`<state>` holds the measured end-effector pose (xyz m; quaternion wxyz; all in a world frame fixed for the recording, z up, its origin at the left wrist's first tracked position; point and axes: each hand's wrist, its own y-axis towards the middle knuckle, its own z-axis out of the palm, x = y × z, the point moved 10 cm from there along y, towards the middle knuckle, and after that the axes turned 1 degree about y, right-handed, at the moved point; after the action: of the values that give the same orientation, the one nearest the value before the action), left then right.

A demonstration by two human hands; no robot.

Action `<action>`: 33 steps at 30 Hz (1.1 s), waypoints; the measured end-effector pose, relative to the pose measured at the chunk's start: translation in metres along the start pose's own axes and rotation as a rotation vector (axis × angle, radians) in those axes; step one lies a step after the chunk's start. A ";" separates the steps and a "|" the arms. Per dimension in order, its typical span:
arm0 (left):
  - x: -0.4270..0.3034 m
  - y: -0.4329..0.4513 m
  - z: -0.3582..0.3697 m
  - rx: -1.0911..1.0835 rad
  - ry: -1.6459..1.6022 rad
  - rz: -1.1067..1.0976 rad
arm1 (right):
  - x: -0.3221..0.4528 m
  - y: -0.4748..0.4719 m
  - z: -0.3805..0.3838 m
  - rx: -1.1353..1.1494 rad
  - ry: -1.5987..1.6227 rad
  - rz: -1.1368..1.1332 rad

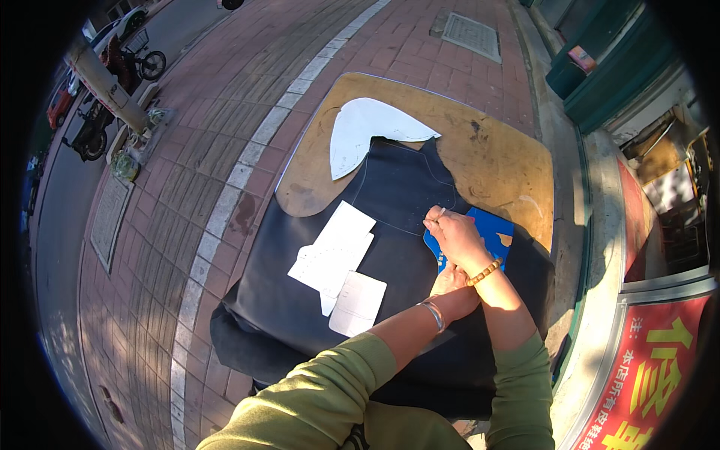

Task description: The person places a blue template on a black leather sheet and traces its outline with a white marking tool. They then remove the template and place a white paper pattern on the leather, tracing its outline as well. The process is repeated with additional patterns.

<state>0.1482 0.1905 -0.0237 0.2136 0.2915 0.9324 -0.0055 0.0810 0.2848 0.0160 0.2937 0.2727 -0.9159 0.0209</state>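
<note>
My right hand, wearing a wooden bead bracelet, grips a thin marking pen at the left edge of a blue card template. My left hand, with a silver bangle at the wrist, crosses beneath the right arm and rests on the template's lower part; its fingers are partly hidden. Under the template lies a large black sheet, perhaps leather. Thin pale outlines are drawn on its upper part, whose edge is cut in curves.
A curved white pattern piece lies at the far end of the wooden table. Several white paper patterns lie left of my hands. Black material hangs over the near edge. Brick pavement surrounds the table; a shopfront with a red sign stands right.
</note>
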 end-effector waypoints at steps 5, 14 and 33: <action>0.001 0.001 0.005 0.167 0.015 0.009 | -0.013 0.005 -0.007 -0.001 0.007 0.078; 0.001 0.000 0.004 0.197 0.085 0.017 | -0.023 0.006 -0.013 -0.116 0.092 0.055; 0.003 0.002 0.001 0.219 0.022 -0.028 | -0.049 -0.009 -0.011 -0.064 0.362 0.288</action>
<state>0.1477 0.1938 -0.0251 0.1703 0.3003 0.9323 -0.1073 0.1251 0.3031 -0.0030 0.4557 0.1216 -0.8780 0.0821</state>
